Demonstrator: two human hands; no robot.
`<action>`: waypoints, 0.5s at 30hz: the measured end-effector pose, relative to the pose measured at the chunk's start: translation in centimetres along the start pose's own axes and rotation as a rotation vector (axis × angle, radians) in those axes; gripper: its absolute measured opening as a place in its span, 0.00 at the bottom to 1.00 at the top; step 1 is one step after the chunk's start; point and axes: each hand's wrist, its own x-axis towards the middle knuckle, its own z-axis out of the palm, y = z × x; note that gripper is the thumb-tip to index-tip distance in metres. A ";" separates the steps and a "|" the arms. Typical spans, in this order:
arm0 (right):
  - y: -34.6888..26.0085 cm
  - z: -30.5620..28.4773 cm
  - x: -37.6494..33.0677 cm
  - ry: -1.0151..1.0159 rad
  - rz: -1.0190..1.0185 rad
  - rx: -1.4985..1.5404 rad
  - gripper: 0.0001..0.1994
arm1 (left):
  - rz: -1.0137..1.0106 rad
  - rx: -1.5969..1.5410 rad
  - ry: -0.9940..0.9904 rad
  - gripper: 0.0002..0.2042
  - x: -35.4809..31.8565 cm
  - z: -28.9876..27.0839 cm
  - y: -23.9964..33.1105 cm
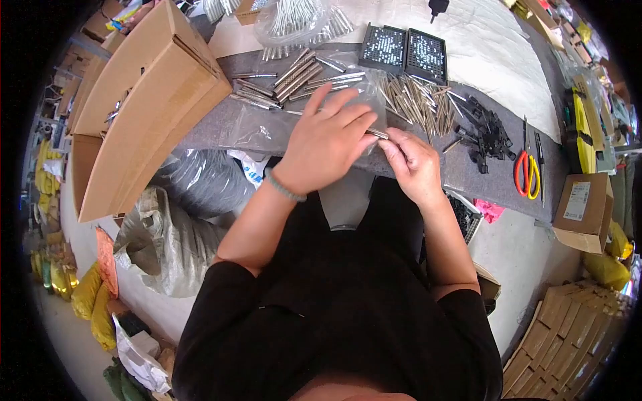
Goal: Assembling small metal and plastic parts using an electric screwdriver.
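Observation:
My right hand point(412, 162) pinches a short, thin metal rod point(378, 134) between thumb and fingertips, above the front edge of the grey-covered table. Just left of it, my left hand point(326, 146) has its fingers spread; its thumb is close to the rod's end, and whether it touches cannot be made out. Beyond the left hand lies a loose pile of shiny metal tubes point(297, 75), partly on a clear plastic bag point(257, 128). Past my right hand is a heap of slim pointed metal pins point(418, 103), with a cluster of black parts point(485, 130) to its right.
Two black trays point(382, 48) of small pieces stand at the back, near a clear bag point(294, 20) with white cords. A large cardboard box point(150, 113) leans in at left. Scissors point(526, 175) with red and yellow handles lie right, near a small carton point(584, 210).

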 end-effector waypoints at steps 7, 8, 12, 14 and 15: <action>0.2 0.1 0.1 -0.023 0.088 -0.026 0.10 | 0.051 -0.150 -0.038 0.11 -0.4 2.2 -1.1; 0.1 0.2 0.2 -0.054 0.141 -0.011 0.11 | 0.050 -0.148 -0.020 0.11 -0.6 2.5 -1.2; 0.5 0.6 0.5 -0.016 0.095 -0.035 0.10 | 0.043 -0.111 0.012 0.09 -0.9 3.4 -1.5; 0.5 0.7 0.8 0.016 0.064 -0.075 0.09 | 0.033 -0.108 0.024 0.09 -0.9 3.7 -1.6; 0.6 0.9 0.9 0.015 0.064 -0.075 0.09 | 0.033 -0.109 0.024 0.09 -1.0 3.9 -1.8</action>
